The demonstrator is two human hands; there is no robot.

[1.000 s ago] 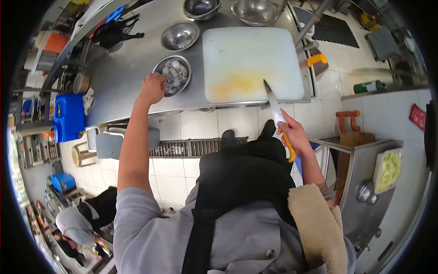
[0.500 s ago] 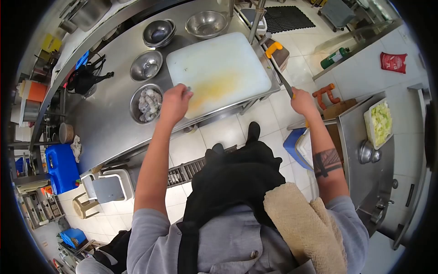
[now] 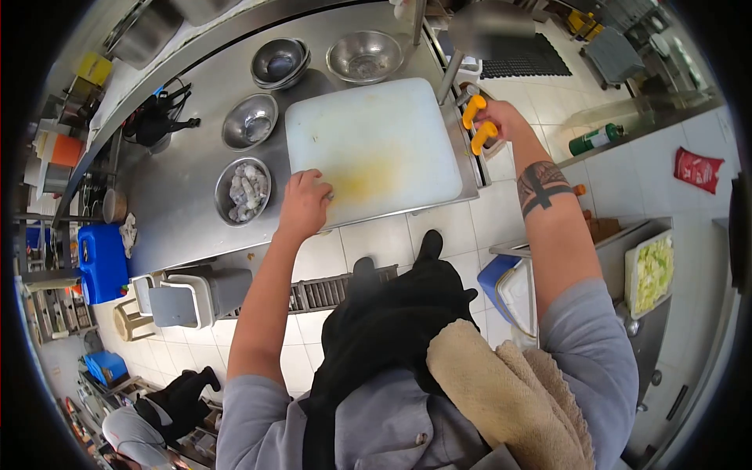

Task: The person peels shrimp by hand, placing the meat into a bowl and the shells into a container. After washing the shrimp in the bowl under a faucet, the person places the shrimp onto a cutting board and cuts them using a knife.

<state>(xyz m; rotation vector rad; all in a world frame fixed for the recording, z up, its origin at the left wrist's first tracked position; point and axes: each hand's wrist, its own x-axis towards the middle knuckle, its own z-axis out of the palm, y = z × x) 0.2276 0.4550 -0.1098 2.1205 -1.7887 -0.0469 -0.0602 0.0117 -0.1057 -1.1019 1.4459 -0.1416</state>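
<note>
My left hand (image 3: 307,205) is closed at the near left corner of a white cutting board (image 3: 376,125), its fingertips against the board by a yellow stain. A small shiny bit shows at those fingertips, too small to name. Beyond the board's right edge, my right hand (image 3: 503,120) has its fingers curled at the orange handle of a knife (image 3: 484,138). A second orange-handled knife (image 3: 473,110) stands right beside it at the table edge. Left of my left hand, a steel bowl (image 3: 222,205) holds greyish, shrimp-like pieces (image 3: 248,190).
Further steel bowls (image 3: 249,121) stand left of and behind the board on the steel table (image 3: 172,204). A black strapped item (image 3: 153,117) lies at the left. To the right, a tray of chopped greens (image 3: 650,274) rests by a sink. Another person (image 3: 157,415) is at lower left.
My right hand has carried the knife up and away to the table's right edge, beside the other orange handle. My left hand has lowered slightly at the board's corner.
</note>
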